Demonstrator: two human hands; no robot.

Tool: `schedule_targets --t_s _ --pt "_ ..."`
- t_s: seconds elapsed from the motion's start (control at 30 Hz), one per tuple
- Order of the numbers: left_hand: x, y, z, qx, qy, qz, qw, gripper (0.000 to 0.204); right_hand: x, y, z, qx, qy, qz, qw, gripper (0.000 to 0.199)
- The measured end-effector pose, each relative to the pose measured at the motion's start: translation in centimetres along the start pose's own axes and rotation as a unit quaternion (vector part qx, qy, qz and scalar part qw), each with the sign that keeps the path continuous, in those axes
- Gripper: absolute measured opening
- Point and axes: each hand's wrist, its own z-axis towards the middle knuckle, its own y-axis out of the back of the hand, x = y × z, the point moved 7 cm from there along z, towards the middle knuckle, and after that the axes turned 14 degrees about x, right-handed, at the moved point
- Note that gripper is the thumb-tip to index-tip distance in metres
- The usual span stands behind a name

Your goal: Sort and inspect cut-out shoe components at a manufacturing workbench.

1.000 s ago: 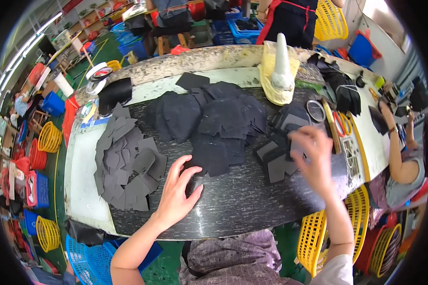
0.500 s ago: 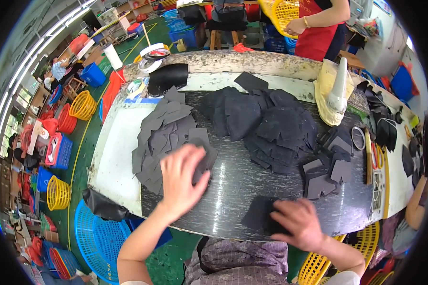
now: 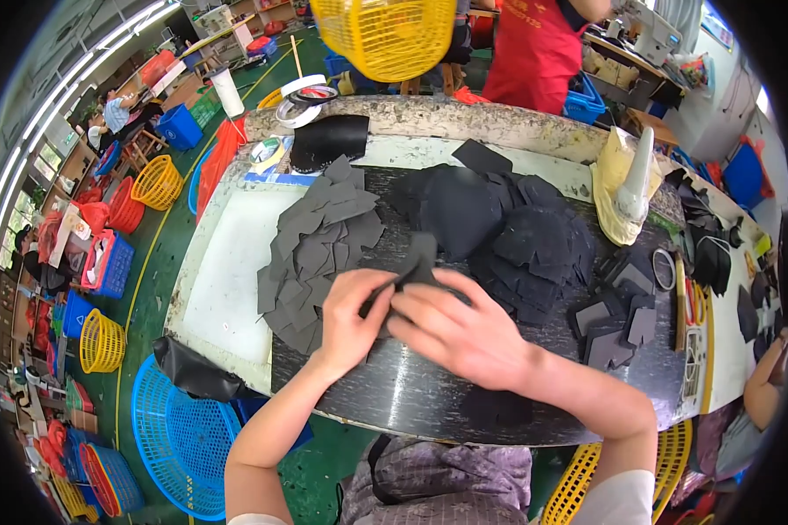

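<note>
Both hands meet over the middle of the dark worktable (image 3: 429, 394). Between their fingertips stands a small dark fabric piece (image 3: 421, 254), bent and a little blurred. My left hand (image 3: 350, 317) pinches its lower left side, while my right hand (image 3: 464, 331) grips from the right with fingers curled. Just left of them spreads a heap of grey cut pieces (image 3: 311, 254). Beyond my right hand lie overlapping stacks of black cut pieces (image 3: 534, 241). Close to the front edge rests another black piece (image 3: 496, 407), hard to tell from the tabletop.
Smaller grey-and-black pieces (image 3: 617, 319) lie at the right, beside scissors (image 3: 696, 296). A pale cone (image 3: 636, 179) stands on yellow wrapping at the back right. Tape rolls (image 3: 302, 101) sit back left. Across the table a person in a red apron (image 3: 530, 57) stands near a yellow basket (image 3: 385, 35).
My right hand has left the black piece near the front edge and come up-left to my left hand. A dark piece is now raised between them. The yellow basket has moved left.
</note>
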Motion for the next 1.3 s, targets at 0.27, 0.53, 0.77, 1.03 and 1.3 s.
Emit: schedule_targets --t_s 0.27,0.53,0.77,1.03,1.3 --pt "4.7 4.1 -1.8 -0.191 0.132 -0.347 0.909 0.018 -2.9 -6.0 -0.9 0.062 -0.065 0.206 0.975 0.034" --pt "0.5 -0.7 -2.5 0.016 0.024 -0.200 0.979 0.019 -4.5 -2.8 0.4 -0.169 -0.204 0.441 0.858 0.043" --pt "0.4 -3.6 -2.1 0.168 0.122 -0.128 0.970 0.052 -8.7 -0.6 -5.8 -0.200 -0.325 0.449 0.808 0.014" --pt "-9.4 -7.8 -5.8 0.301 0.151 -0.314 0.888 0.050 0.2 -2.2 -14.3 0.050 -0.279 0.581 0.762 0.023" --pt "-9.5 -10.8 -7.7 0.331 0.129 -0.177 0.918 0.042 0.5 -4.3 -17.3 0.019 -0.360 0.513 0.779 0.041"
